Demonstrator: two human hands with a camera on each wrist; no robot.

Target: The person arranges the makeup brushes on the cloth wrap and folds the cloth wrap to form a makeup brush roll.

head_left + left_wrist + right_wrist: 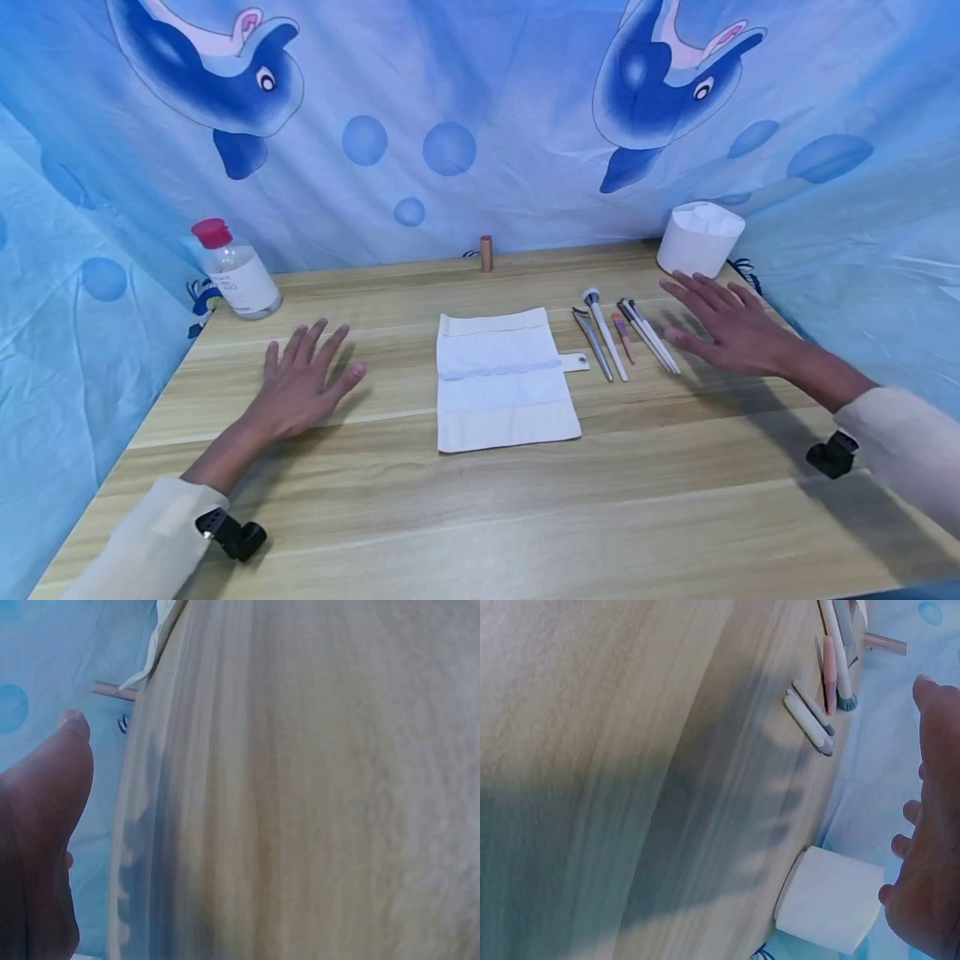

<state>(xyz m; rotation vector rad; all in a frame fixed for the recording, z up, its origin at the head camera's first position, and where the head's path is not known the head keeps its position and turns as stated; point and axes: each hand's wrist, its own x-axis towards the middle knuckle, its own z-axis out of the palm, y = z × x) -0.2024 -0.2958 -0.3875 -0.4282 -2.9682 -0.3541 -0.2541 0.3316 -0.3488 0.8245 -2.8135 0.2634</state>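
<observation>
A white cloth pouch (501, 392) with a snap strap lies flat and unrolled at the middle of the table. Right of it are a large white brush (606, 337), a grey tool (593, 343), a small pink brush (623, 337) and several slim white brushes (651, 337). My left hand (298, 392) hovers left of the pouch, fingers spread, holding nothing. Over the table right of the slim brushes, my right hand (723, 329) is also spread and holds nothing; the right wrist view shows its thumb and fingertips (901, 846) off the surface.
A clear bottle with a red cap (243, 279) stands at the back left. The small copper-coloured tube (487, 254) is upright at the back edge. At the back right is a white round container (699, 240). Blue dolphin-print cloth hangs behind and beside the table (495, 525).
</observation>
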